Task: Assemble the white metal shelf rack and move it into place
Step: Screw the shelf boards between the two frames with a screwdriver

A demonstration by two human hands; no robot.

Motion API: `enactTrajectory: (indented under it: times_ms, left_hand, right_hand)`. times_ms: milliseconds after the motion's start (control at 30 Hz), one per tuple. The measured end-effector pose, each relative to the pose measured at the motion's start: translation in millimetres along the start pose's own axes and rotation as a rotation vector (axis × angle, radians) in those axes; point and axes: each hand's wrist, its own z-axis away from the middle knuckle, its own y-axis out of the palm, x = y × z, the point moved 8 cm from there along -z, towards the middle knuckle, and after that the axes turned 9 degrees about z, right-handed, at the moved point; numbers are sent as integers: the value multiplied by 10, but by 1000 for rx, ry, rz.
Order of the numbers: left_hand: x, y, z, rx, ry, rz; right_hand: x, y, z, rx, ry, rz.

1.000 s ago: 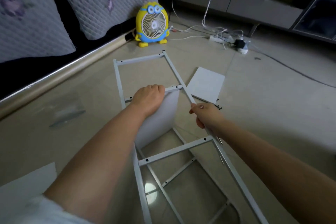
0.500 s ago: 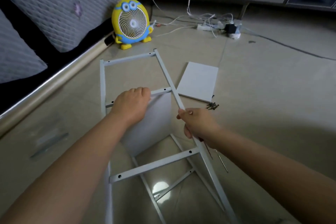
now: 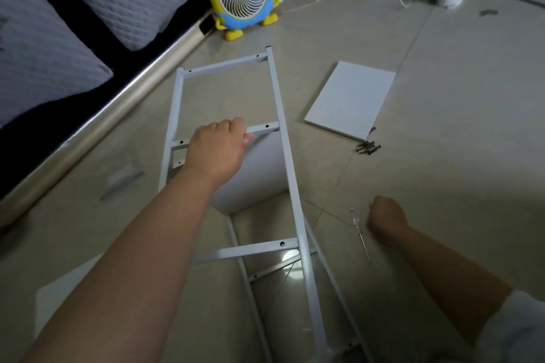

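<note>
Head camera looks down at my two hands. My left hand [image 3: 216, 150] grips the middle bar [image 3: 262, 128] of the white metal rack frame [image 3: 283, 141]. Its fingers are curled over the bar, and a white shelf board [image 3: 259, 174] hangs right under them. The rack lies long-ways on the floor [image 3: 442, 156]. My right hand [image 3: 386, 219] is low down with its fingers tucked under, so I cannot tell if they pinch anything. A screwdriver [image 3: 359, 233] lies just beside them, and a little pile of black screws [image 3: 368, 148] sits farther past them. I think I am fixing this board to the bar. Next I need to pick up the screwdriver and one screw, with my left hand holding the bar steady.
</note>
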Motion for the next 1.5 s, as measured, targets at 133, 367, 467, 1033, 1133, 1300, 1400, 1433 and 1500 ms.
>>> enactTrajectory:
  times_ms: [133,367,467,1033,1133,1300,1400,1433,1500]
  left_hand:
    - [-29,42,-16,44,-43,-19]
    - [-28,-10,-59,15,-133,-16]
    - [34,48,-65,49,-174,-43]
    - [39,30,-75,-226,35,-149]
    - [43,12,-89,-229,34,-146]
    - [48,22,-115,-233,35,-161]
    - [65,16,-138,-236,46,-154]
    - [72,18,-146,-236,49,-146]
    - [80,24,-160,-229,42,-149]
  right_hand:
    - [97,-171,-194,-76,-53,112]
    - [379,-556,-808,-225,-173,123]
    - [363,-512,-1019,-155,-152,131]
    - [415,-494,-913,-142,-283,366]
    - [514,-577,-840,-145,-280,254]
    - [1142,-1157,-430,-297,-490,-339]
    - [1477,-1471,-166,-397,-622,-370]
    - [1492,-1482,-194,-374,-599,-365]
    - [1426,-1494,-282,-291,-506,-398]
